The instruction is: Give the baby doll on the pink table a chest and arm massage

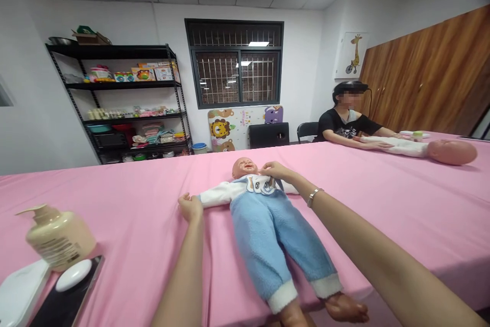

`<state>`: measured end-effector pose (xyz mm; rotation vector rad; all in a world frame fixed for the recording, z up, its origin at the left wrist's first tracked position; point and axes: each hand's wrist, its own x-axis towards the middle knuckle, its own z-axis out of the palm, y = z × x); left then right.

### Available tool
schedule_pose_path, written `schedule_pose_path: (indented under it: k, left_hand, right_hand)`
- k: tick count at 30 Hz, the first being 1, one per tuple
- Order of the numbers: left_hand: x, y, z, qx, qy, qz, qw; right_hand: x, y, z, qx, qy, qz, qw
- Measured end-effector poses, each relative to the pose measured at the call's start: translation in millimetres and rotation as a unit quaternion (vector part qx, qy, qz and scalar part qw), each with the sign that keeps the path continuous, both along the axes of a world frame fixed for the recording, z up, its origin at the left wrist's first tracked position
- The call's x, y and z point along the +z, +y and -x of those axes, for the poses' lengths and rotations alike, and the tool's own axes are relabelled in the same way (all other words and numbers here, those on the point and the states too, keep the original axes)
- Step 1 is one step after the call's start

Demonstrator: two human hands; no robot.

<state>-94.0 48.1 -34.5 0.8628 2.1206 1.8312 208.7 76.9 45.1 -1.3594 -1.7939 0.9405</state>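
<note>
Pinning the baby doll (264, 215) flat mid-table, feet over the near edge: left hand (190, 208) closed on its sleeve end, right hand (276, 169) fingers pinched at the bib (260, 184) collar. Lotion bottle (57, 237) near left corner.

A baby doll (264, 215) lies on its back across the worktop (133, 199), its feet over the near edge and its head toward the far edge. A pump bottle (57, 237) stands at the near left corner beside a lidded wipes box (23, 294). A second doll (429, 149) lies at the far right corner, before a seated person (346, 120). A shelf rack (126, 102) stands behind the worktop's left end.
</note>
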Motion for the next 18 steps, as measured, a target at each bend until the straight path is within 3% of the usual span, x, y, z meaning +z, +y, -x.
schedule_pose_path:
  k: [4,8,10,12,15,17,18]
  left_hand:
    - [2.0,-7.4,0.5,-0.011,0.040,0.043,0.998]
    - [9.9,-20.0,-5.0,0.008,0.081,0.065,0.995]
    - [16.9,-26.4,-12.1,0.028,0.149,0.042,0.988]
    - [26.3,-33.1,-26.0,0.015,0.247,-0.032,0.968]
    - [43.0,-44.9,-64.0,-0.117,0.307,-0.166,0.930]
    - [53.8,-53.7,-98.1,-0.266,0.289,-0.190,0.900]
    - [58.6,-57.8,-116.0,-0.354,0.299,-0.176,0.868]
  right_hand:
    - [-27.3,-9.5,-34.2,0.049,0.031,0.062,0.996]
    - [-62.4,-25.3,-43.6,0.022,0.148,0.046,0.988]
    - [-76.1,-33.9,-44.2,0.000,0.217,0.040,0.975]
    - [-84.7,-40.3,-45.1,0.008,0.269,0.061,0.961]
    - [-88.3,-43.6,-48.1,0.064,0.314,0.098,0.942]
    - [-87.3,-42.4,-50.4,0.059,0.348,0.100,0.930]
    - [-86.6,-41.2,-51.5,0.042,0.366,0.099,0.924]
